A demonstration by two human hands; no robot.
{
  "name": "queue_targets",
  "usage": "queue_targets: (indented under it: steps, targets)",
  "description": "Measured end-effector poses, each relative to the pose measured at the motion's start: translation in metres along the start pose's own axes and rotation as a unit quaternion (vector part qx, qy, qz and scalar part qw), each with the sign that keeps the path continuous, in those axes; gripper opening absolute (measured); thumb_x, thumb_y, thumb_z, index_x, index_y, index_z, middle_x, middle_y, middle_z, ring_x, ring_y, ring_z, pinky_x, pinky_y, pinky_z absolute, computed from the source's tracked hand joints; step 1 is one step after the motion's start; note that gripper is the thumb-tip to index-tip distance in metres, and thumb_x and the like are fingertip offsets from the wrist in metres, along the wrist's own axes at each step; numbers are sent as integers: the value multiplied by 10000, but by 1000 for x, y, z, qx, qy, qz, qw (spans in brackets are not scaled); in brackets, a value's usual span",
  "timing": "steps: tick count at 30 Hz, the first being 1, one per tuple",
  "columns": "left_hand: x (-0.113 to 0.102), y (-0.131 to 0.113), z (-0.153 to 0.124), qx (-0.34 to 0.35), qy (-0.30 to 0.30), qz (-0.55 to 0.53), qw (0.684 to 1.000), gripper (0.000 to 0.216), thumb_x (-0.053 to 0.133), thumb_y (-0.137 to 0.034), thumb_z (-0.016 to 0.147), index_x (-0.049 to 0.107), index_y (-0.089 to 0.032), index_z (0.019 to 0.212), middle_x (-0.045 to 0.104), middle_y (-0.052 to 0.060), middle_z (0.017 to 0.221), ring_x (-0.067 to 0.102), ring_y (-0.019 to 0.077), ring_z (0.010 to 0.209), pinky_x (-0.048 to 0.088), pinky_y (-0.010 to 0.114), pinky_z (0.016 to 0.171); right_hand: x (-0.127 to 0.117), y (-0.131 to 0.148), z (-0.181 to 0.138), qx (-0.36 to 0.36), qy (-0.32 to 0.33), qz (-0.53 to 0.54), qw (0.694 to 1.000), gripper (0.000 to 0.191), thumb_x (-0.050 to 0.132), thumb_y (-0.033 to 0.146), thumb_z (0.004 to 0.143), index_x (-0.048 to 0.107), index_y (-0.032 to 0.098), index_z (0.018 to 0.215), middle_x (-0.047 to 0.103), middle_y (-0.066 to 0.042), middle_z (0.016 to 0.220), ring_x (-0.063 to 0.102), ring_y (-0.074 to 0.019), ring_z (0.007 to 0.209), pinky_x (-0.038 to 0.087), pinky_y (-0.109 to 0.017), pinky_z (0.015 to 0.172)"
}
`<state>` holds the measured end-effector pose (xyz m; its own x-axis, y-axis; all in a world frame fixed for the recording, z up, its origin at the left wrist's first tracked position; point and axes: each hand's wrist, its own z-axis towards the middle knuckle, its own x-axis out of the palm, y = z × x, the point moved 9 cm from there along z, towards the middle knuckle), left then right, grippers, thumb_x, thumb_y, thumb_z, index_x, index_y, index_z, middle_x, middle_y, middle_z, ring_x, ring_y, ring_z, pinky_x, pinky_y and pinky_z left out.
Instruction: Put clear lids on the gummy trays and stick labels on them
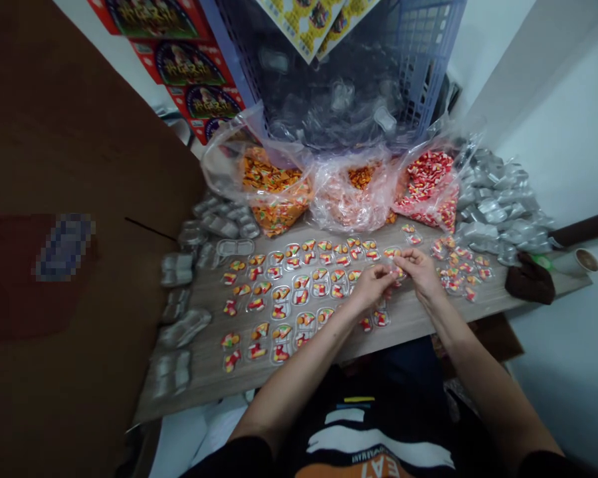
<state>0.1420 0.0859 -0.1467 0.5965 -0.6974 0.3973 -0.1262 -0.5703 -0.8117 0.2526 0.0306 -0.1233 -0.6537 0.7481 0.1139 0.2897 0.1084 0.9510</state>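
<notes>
While both hands meet right of centre in the frame, a small clear tray (386,253) of coloured pieces (393,252) sits between them, over the table (204,358); whether it touches the tabletop, I cannot tell. The left hand (376,285) has its fingers drawn in narrow on the tray's lower left side, and the right hand (414,265) pinches its right edge between thumb and fingertips. The step in hand appears to be closing or settling this one tray, though the fingers hide the exact contact. The next move, as I judge it, calls for a level hold and even pressure along the rim, so the pieces keep their places, with the left forearm clear of the rows of filled trays (281,302) across the middle of the frame. A cluster of filled trays (461,267) lies right of the right hand; three open bags (339,206) stand above centre.
</notes>
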Motion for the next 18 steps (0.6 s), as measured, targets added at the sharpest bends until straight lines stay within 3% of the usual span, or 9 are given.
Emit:
queue_targets:
  steps: [7,10,12,14,18]
  targets:
    - [10,-2,12,-9,-7,-38,999,388,844,-418,697,556,-158,683,627,-15,589,554,90,470,464,203,459,-5,12,20,-34,25,-58,997,462,870,533,541,626,190,731,579,57,550,460,-89,474,338,-222,476]
    - [10,-6,13,-31,-3,-92,995,346,828,-406,741,614,-151,836,695,17,736,611,105,515,530,238,512,-18,27,52,-74,16,-129,989,416,807,534,621,651,178,768,619,26,625,490,-109,526,369,-243,523]
    - [6,-8,11,-39,6,-129,991,330,790,-371,796,624,-149,973,733,57,847,646,119,552,561,265,557,-37,38,77,-105,-40,-208,972,362,760,502,675,651,165,750,631,3,647,514,-131,568,397,-266,567]
    - [-3,-8,8,-51,1,-158,986,275,733,-280,846,611,-139,1048,751,94,903,683,143,601,584,294,616,-57,45,99,-112,-102,-331,931,290,703,442,743,662,155,740,646,-29,662,554,-169,625,421,-298,621]
    - [-24,-2,-1,-66,-23,-190,979,182,587,-115,887,631,-112,1064,767,147,984,744,193,752,595,350,783,-68,57,112,-152,-143,-572,794,221,643,337,807,721,135,853,716,-152,910,617,-296,936,458,-408,818]
